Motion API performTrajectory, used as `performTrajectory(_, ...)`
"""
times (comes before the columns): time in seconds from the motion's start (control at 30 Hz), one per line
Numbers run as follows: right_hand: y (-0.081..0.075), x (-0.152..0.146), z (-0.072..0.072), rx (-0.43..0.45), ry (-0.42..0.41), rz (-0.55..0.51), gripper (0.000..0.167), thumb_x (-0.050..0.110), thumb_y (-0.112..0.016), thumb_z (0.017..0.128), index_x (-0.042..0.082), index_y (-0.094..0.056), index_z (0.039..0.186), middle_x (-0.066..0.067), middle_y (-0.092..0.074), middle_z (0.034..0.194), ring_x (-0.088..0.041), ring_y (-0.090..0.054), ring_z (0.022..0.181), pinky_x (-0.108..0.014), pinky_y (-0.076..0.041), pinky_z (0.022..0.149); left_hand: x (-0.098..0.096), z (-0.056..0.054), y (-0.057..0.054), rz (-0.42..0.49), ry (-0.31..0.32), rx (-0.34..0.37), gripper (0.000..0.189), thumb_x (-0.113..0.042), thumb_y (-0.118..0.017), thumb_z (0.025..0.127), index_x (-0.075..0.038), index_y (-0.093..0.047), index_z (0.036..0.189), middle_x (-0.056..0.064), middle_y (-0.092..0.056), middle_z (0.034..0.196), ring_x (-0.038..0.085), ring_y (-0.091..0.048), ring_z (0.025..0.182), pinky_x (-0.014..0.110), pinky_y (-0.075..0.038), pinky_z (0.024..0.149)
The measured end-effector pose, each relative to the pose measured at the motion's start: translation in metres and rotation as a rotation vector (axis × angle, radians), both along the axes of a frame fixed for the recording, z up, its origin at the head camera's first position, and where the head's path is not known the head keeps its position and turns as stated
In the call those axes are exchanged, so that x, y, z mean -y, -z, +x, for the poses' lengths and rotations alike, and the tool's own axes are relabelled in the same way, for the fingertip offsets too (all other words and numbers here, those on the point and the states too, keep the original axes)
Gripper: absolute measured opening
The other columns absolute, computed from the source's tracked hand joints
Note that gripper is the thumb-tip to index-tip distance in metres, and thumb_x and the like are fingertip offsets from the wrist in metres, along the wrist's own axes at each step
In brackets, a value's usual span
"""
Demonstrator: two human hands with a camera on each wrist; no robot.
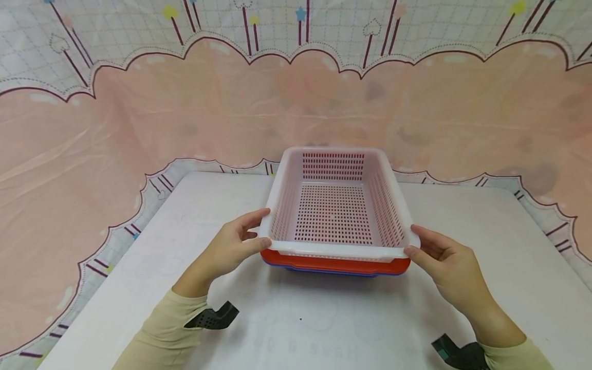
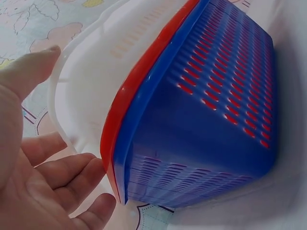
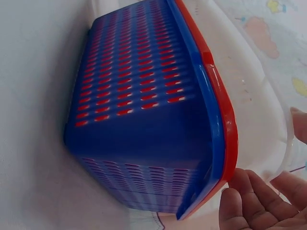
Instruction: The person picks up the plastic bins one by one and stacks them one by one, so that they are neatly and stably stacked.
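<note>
A white slotted plastic basket (image 1: 342, 251) sits nested above a red basket (image 1: 342, 263), and a blue basket (image 2: 192, 124) is outermost at the bottom. My left hand (image 1: 225, 253) grips the white basket's rim at its near left corner, thumb above and fingers at the side and below. At the near right corner, my right hand (image 1: 455, 272) holds the same rim between thumb and fingers. Both wrist views show the white rim raised above the red rim (image 3: 230, 124), while red and blue rims lie close together. Some fingertips are near or touching the red rim.
The stack stands on a white tabletop (image 1: 324, 318). Behind it hangs a peach and white patterned cloth (image 1: 296, 108), which also shows around the table's edges. Dark wrist-camera mounts (image 1: 214, 315) stick out from the sleeves.
</note>
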State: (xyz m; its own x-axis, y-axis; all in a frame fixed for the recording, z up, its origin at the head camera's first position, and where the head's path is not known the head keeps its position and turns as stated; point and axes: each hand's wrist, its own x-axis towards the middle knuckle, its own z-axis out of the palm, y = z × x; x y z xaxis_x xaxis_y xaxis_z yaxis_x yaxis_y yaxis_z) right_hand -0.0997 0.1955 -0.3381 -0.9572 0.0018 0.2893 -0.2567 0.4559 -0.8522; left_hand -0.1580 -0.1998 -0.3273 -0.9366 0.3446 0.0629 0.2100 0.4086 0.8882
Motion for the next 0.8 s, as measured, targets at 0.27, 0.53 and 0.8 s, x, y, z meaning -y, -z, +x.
performTrajectory(0.27, 0.001, -0.005, 0.001, 0.009, 0.039, 0.083, 0.045, 0.011, -0.073, 0.093, -0.005, -0.061, 0.133, -0.023, -0.067, 0.118, 0.007, -0.061, 0.090, -0.011, -0.051, 0.073, 0.005, 0.002, 0.002, -0.064, 0.009, -0.059, 0.066, -0.020, -0.073, 0.090, -0.003, -0.047, 0.148, 0.019, -0.052, 0.144, 0.036, -0.054, 0.123, 0.052, -0.043, 0.103)
performTrajectory(0.53, 0.005, -0.014, 0.002, 0.065, 0.013, 0.086, 0.048, 0.014, -0.073, 0.093, 0.001, -0.059, 0.137, -0.022, -0.066, 0.121, 0.005, -0.064, 0.091, -0.013, -0.052, 0.073, 0.010, 0.001, 0.013, -0.106, 0.044, -0.101, 0.069, -0.017, -0.074, 0.089, -0.001, -0.044, 0.149, 0.014, -0.047, 0.150, 0.034, -0.047, 0.133, 0.051, -0.041, 0.106)
performTrajectory(0.8, 0.013, -0.008, -0.004, 0.139, -0.092, 0.040, 0.061, 0.015, -0.072, 0.094, -0.004, -0.046, 0.146, -0.027, -0.052, 0.139, -0.023, -0.067, 0.107, -0.016, -0.052, 0.079, 0.004, -0.003, 0.025, -0.074, 0.041, -0.037, 0.072, -0.017, -0.073, 0.089, -0.004, -0.041, 0.152, 0.016, -0.041, 0.153, 0.038, -0.050, 0.128, 0.053, -0.042, 0.105)
